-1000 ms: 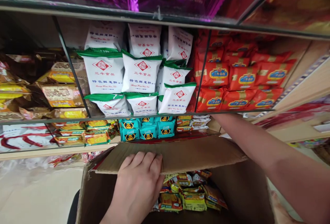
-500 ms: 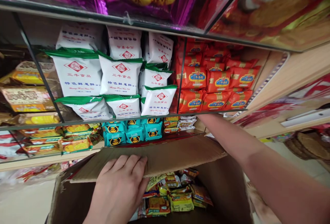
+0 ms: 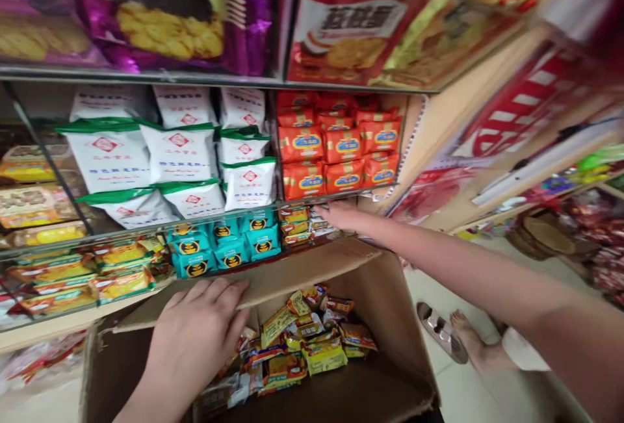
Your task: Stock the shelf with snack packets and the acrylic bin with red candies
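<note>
Shop, snack packets [image 3: 246, 184] stacked in rows, shelves [image 3: 170, 77] split by clear dividers, more bags hung beside.

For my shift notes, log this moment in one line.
Left hand: on cardboard flap | Right hand: at silvery packets below red packets | Box: open, mixed snack packets inside

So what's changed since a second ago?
The right hand, hidden below the red packs before, has come into view by the silver packets; whether it holds one is unclear. The view has swung right. The left hand is still on the flap.
</note>
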Demonstrator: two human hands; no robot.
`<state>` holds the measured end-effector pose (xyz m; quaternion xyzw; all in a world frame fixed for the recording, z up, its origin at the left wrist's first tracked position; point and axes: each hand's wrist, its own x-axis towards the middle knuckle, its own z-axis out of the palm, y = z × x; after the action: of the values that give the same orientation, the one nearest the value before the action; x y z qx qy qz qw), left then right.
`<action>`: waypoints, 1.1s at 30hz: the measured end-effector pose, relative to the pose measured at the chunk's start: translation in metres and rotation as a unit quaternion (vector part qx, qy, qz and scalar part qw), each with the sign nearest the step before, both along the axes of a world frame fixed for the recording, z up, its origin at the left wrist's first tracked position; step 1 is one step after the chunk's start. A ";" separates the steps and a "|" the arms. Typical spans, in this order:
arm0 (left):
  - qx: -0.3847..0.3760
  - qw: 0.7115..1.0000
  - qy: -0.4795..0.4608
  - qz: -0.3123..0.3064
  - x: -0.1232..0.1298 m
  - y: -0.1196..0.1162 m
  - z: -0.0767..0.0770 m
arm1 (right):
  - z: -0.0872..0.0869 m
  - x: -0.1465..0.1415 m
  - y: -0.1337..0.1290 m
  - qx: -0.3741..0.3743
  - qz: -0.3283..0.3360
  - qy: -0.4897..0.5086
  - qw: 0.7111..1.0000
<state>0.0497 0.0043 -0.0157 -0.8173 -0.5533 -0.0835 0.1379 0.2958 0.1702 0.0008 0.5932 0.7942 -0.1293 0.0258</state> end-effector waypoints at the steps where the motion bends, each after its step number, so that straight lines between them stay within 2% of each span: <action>1: -0.001 1.000 0.004 -0.002 0.000 0.001 0.000 | 0.008 0.007 -0.019 0.022 0.018 0.015 0.999; 4: -0.017 1.000 0.017 0.009 0.001 0.003 0.002 | 0.025 0.028 -0.095 0.129 0.139 0.106 0.976; 6: -0.032 0.999 0.030 0.020 0.003 0.003 0.004 | 0.017 0.038 -0.145 0.113 0.215 0.148 0.959; 7: -0.037 0.998 0.037 0.023 0.004 0.003 0.005 | 0.006 0.040 -0.164 0.087 0.221 0.143 0.961; 8: -0.042 0.998 0.044 0.023 0.004 0.003 0.005 | -0.010 0.041 -0.179 0.058 0.205 0.127 0.969; 10: -0.049 0.997 0.055 0.015 0.003 0.003 0.004 | -0.049 0.040 -0.195 -0.015 0.126 0.067 0.990; 13: -0.040 0.997 0.061 0.020 -0.002 0.004 0.000 | -0.103 0.034 -0.193 -0.126 -0.014 -0.006 0.992; 14: -0.039 0.997 0.062 0.020 -0.003 0.005 -0.001 | -0.115 0.032 -0.190 -0.143 -0.043 -0.014 0.989; 16: -0.038 0.997 0.063 0.015 -0.006 0.008 0.000 | -0.126 0.030 -0.183 -0.151 -0.077 -0.013 0.986; 19: -0.039 0.999 0.030 -0.018 -0.002 0.006 0.008 | -0.121 0.033 -0.180 -0.149 -0.086 0.005 0.985; 23: 0.016 0.985 -0.158 -0.068 0.021 -0.020 0.019 | -0.096 0.046 -0.187 -0.123 -0.057 0.066 0.989; 25: -0.013 0.966 -0.252 -0.063 0.040 -0.038 0.016 | -0.084 0.054 -0.193 -0.118 -0.041 0.140 0.982; 26: -0.058 0.950 -0.304 -0.048 0.051 -0.045 0.012 | -0.078 0.056 -0.196 -0.135 -0.036 0.215 0.967; 27: -0.109 0.924 -0.367 -0.015 0.062 -0.052 0.007 | -0.073 0.058 -0.199 -0.169 -0.032 0.312 0.934; 28: -0.167 0.880 -0.444 0.026 0.073 -0.056 0.002 | -0.068 0.058 -0.202 -0.211 -0.029 0.416 0.884; 30: -0.294 0.768 -0.564 0.076 0.094 -0.059 -0.008 | -0.060 0.056 -0.207 -0.287 -0.022 0.578 0.763; 31: -0.346 0.714 -0.603 0.086 0.102 -0.059 -0.011 | -0.056 0.053 -0.209 -0.306 -0.019 0.611 0.730; 32: -0.390 0.665 -0.630 0.090 0.109 -0.058 -0.012 | -0.053 0.051 -0.211 -0.313 -0.020 0.621 0.719; 33: -0.424 0.625 -0.649 0.093 0.114 -0.057 -0.012 | -0.050 0.048 -0.213 -0.309 -0.025 0.617 0.723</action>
<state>0.1634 -0.0524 -0.0273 -0.4637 -0.5463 -0.3353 -0.6116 0.3440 -0.0433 -0.0494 0.3606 0.5357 -0.7058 -0.2912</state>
